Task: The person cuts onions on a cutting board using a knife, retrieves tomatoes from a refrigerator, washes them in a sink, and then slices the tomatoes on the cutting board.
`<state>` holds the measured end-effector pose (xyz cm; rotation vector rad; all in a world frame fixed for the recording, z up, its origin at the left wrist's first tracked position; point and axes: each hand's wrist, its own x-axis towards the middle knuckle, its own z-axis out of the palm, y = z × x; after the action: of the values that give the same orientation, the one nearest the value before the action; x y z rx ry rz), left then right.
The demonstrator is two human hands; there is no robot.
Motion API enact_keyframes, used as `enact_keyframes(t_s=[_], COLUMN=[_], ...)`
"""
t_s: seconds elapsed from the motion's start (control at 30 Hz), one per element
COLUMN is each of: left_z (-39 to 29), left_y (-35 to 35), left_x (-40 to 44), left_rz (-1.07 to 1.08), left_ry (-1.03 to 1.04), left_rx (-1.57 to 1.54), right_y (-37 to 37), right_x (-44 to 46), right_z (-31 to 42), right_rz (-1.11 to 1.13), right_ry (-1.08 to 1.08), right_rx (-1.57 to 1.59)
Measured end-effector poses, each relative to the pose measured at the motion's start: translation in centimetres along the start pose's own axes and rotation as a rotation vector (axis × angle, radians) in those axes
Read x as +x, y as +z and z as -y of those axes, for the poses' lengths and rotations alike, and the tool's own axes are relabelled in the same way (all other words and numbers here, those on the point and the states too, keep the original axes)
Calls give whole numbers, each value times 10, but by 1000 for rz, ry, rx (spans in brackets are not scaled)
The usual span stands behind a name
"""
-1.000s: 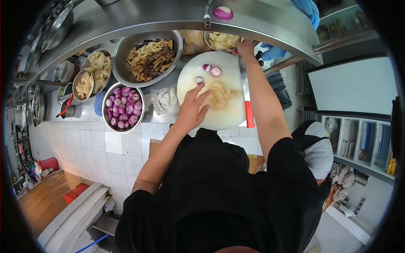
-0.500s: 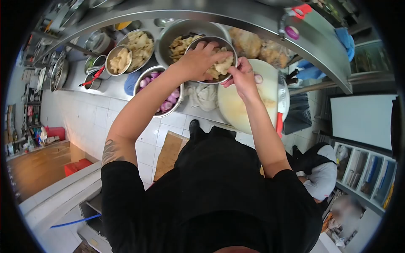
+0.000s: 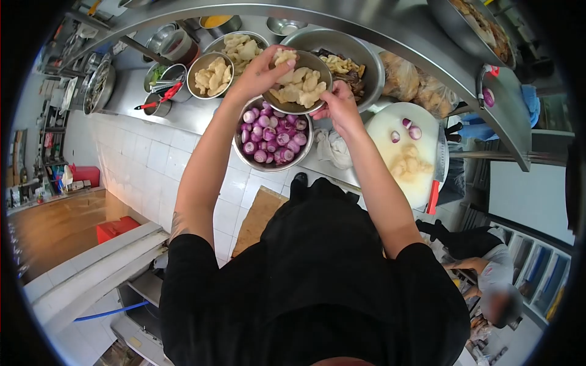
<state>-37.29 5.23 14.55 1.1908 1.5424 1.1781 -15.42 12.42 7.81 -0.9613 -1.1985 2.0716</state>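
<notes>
Between my hands a metal bowl of pale sliced pieces [image 3: 300,87] is held over the edge of a bowl of peeled purple onions [image 3: 273,135]. My left hand [image 3: 261,72] is at its left rim, thumb and fingers around some pale pieces. My right hand [image 3: 339,105] pinches the bowl's right rim. Behind it stands a large metal bowl [image 3: 373,68] with pale and dark brown strips. To the left are a small bowl of pale pieces [image 3: 210,75] and another bowl of them [image 3: 242,47].
A round white cutting board [image 3: 390,131] at the right holds onion pieces and a red-handled knife [image 3: 433,196]. A white cloth [image 3: 332,148] lies beside it. A steel shelf [image 3: 366,27] crosses above the counter. Another person [image 3: 497,268] is at the lower right.
My right hand took the bowl of pale pieces from beside the board, and both hands carried it left, from over the large bowl to above the onions. The view has shifted left.
</notes>
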Motion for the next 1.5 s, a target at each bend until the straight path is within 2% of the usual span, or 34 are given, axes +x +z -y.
enact_keyframes(t_s=[0.07, 0.13, 0.17, 0.2, 0.3, 0.47, 0.53, 0.6, 0.67, 0.7, 0.77, 0.9, 0.93, 1.0, 1.07, 1.1, 1.17, 1.27, 1.3, 1.33, 1.4, 1.47, 1.5], left_z=[23, 20, 19, 23, 36, 44, 38, 53, 50, 47, 41, 66, 106, 83, 120, 137, 170, 205, 195, 185, 182, 224, 213], left_y=[-7, -2, 1, 5, 28, 52, 55, 59, 67, 63, 45, -59, -100, -117, -149, -158, -166, -183, -185, -183, -173, -194, -179], left_x=[14, 18, 20, 22, 25, 21, 12, 14, 10, 9, 6, 6, 19, 3, 10, 12, 12, 23, 19, 16, 10, 22, 19], left_rz=[-15, -181, -280, -277, -532, -630, -589, -579, -535, -541, -604, -802, -909, -1101, -1178, -1173, -903, -897, -887, -875, -861, -581, -625], left_ry=[84, 54, 52, 52, 178, 344, 384, 537, 389, 390, 196, 217, 290, 232, 180, 179, 211, 313, 217, 217, -54, -108, -65], left_rx=[-30, -605, -723, -723, -495, -304, 32, 277, 45, 46, -533, -844, -786, -616, -210, -209, 630, 559, 374, 374, 1029, 1244, 1242], right_y=[9, 13, 14, 16, 20, 18, 13, 8, 2, -1, -6, -23, -28, -38, -42, -45, -54, -63, -67, -72, -79, -86, -92], right_x=[0, 3, 4, 4, 0, -7, -11, -13, -15, -17, -20, -30, -33, -41, -51, -54, -63, -76, -78, -83, -94, -99, -103], right_z=[-1, -5, -7, -7, -11, -20, -21, -23, -25, -25, -22, -17, -16, -15, -9, -8, -9, -4, 0, 2, 1, 4, 2], right_rz=[-13, -13, -16, -31, -61, -102, -108, -103, -95, -96, -104, -140, -141, -184, -200, -211, -229, -244, -250, -246, -261, -298, -298], right_ry=[-14, -54, -57, -68, -82, -77, -70, -52, -65, -54, -53, -60, -62, -80, -73, -66, -52, -77, -79, -85, -85, -97, -105], right_rx=[10, 68, 69, 75, 82, 64, 47, 48, 42, 39, 42, 28, 29, 18, 15, 20, 24, -9, -6, 1, 4, 65, 78])
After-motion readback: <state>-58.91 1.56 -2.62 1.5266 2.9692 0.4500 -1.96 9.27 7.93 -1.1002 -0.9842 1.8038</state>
